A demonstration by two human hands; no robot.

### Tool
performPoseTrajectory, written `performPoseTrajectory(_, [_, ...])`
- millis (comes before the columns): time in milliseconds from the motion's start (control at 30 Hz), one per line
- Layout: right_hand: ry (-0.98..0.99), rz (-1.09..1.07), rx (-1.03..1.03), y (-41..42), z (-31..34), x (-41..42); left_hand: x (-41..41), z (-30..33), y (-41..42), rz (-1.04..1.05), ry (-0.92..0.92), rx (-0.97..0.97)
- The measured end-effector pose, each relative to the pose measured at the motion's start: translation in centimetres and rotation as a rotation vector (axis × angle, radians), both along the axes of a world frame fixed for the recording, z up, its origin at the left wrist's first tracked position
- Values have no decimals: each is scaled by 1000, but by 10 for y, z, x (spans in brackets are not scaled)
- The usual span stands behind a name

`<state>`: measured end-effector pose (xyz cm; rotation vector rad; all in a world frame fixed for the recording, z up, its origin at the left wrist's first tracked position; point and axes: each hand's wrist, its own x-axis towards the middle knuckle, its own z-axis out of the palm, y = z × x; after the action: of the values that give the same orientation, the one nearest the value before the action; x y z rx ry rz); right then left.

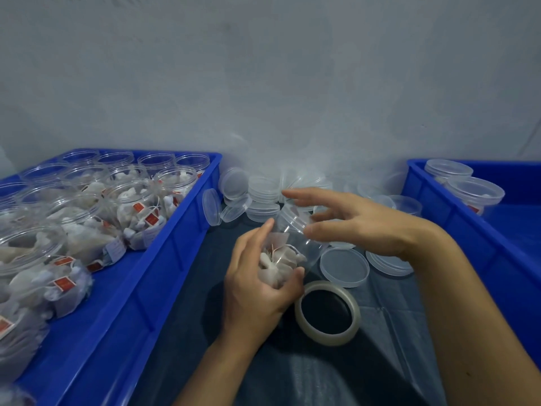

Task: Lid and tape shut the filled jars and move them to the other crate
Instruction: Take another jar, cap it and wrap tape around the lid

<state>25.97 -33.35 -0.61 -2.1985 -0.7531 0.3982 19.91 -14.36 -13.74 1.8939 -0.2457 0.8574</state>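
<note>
While the left hand (257,288) grips a clear jar (288,247) tilted on its side, the two blue crates flank the work area. Taking the tape roll (327,313) as the landmark, the left crate (152,288) lies to its left and is packed with open jars (128,206) holding white mesh bags with red tags. The right crate (468,238) lies to the right of the tape roll and holds two lidded jars (465,186) at its far end. A dark cloth (395,332) covers the surface under the tape roll, between the crates.

The held jar sits just beyond the tape roll, up and to its left, with its mouth pointing away toward the wall. White bags fill its lower part. The left hand's fingers and thumb are curled round the base of the jar.

The right hand (360,224) hovers over the mouth end of the jar, beyond the tape roll. Its fingers are spread and loosely bent; the thumb lies close to the jar's rim. Whether it touches the jar or holds a lid cannot be told.

A heap of clear lids (260,194) lies well beyond the tape roll, against the wall. Two single lids (345,266) lie flat just beyond the tape roll, to its right.
</note>
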Motion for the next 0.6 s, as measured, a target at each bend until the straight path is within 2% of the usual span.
performPoseTrajectory(400, [-91, -78, 19, 1, -5, 5, -2, 0, -3, -77, 90, -246])
performPoseTrajectory(600, [-178, -138, 51, 10, -7, 4, -5, -1, -6, -41, 104, -238])
